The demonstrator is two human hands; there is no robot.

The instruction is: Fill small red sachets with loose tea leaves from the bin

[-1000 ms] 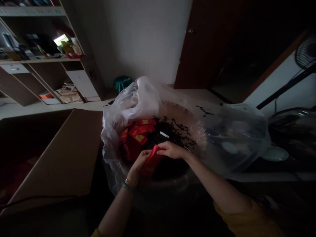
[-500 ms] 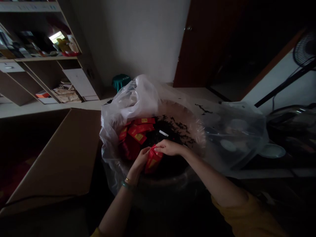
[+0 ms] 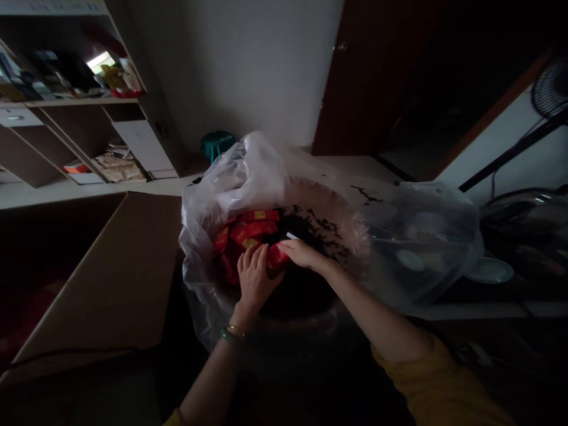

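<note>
A small red packet (image 3: 276, 258) is between my two hands, above a wide round basin (image 3: 306, 188) lined with clear plastic. My left hand (image 3: 255, 277) curls round the packet's left side, thumb below and fingers over the top. From the right, my right hand (image 3: 300, 253) grips its other end. Dark loose leaves (image 3: 317, 228), like dry tea, lie in the basin. Several red packets with gold labels (image 3: 255, 227) are piled on its left side. A white strip (image 3: 291, 236), partly behind my right hand, lies on the leaves.
An open cardboard box (image 3: 102, 278) stands at the left. The plastic sheet (image 3: 426, 236) spreads right over some dishes. Behind are a shelf unit (image 3: 128, 139), a green bin (image 3: 217, 145) and a brown door (image 3: 359, 89); a fan (image 3: 550, 89) is at the right.
The red packet, earlier hanging upright with its top pinched in both hands, is now tipped up and higher. My left hand has rolled over it, with its back showing.
</note>
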